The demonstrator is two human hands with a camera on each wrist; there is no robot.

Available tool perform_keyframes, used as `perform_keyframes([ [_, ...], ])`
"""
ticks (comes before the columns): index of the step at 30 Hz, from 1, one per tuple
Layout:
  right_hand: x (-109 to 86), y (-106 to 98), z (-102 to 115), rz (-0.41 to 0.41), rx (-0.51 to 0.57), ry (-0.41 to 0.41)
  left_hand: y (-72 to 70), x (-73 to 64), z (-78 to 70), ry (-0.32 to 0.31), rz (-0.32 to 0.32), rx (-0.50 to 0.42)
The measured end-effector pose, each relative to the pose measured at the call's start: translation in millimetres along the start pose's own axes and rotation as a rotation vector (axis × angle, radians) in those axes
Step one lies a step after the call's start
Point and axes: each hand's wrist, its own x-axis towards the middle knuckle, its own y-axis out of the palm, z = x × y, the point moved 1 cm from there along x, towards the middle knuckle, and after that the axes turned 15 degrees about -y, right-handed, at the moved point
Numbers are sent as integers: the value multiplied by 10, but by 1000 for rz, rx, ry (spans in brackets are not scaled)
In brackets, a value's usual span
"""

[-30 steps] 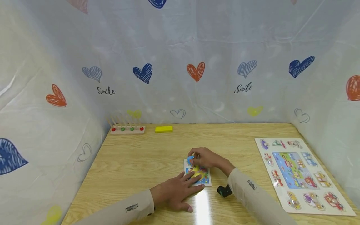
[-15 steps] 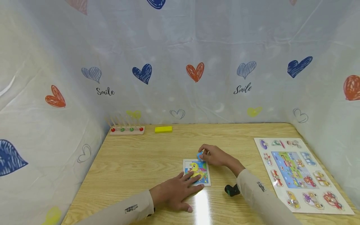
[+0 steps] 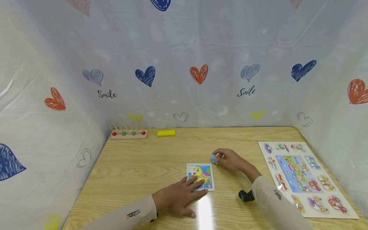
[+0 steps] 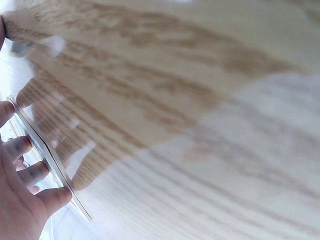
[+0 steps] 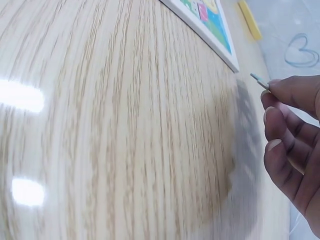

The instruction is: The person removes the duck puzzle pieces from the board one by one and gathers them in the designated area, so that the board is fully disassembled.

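A small square jigsaw puzzle [image 3: 208, 175] with a yellow duck picture and a white border lies on the table. A whitish patch shows at the upper left of its picture. My left hand [image 3: 184, 197] rests on the puzzle's lower part with fingers spread; in the left wrist view, the fingertips lie at the board's edge [image 4: 55, 167]. Just right of the puzzle's far corner, my right hand [image 3: 231, 159] pinches a small blue puzzle piece [image 3: 213, 159] between thumb and finger. The right wrist view shows this thin piece [image 5: 259, 80] edge-on above the table, beyond the white frame [image 5: 227, 57].
A large pegged vehicle puzzle board [image 3: 299, 174] lies at the right. Far left stands a wooden peg rack [image 3: 129, 134] with red and green beads, beside a yellow block [image 3: 166, 133]. A printed curtain [image 3: 178, 95] surrounds the wooden table [image 3: 138, 166].
My right hand has drawn back to the right from the puzzle's upper left, carrying the blue piece and uncovering the duck's head. My left hand has stayed on the puzzle.
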Motion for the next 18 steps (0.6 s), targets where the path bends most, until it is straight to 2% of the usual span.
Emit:
perform_keyframes([
  [9,-82,-51,-61,-63,49,46,11,2,5,3,-15,-25],
  [18,-121,-50,-90,-93,-21,74,27,-12,9,5,-21,-23],
])
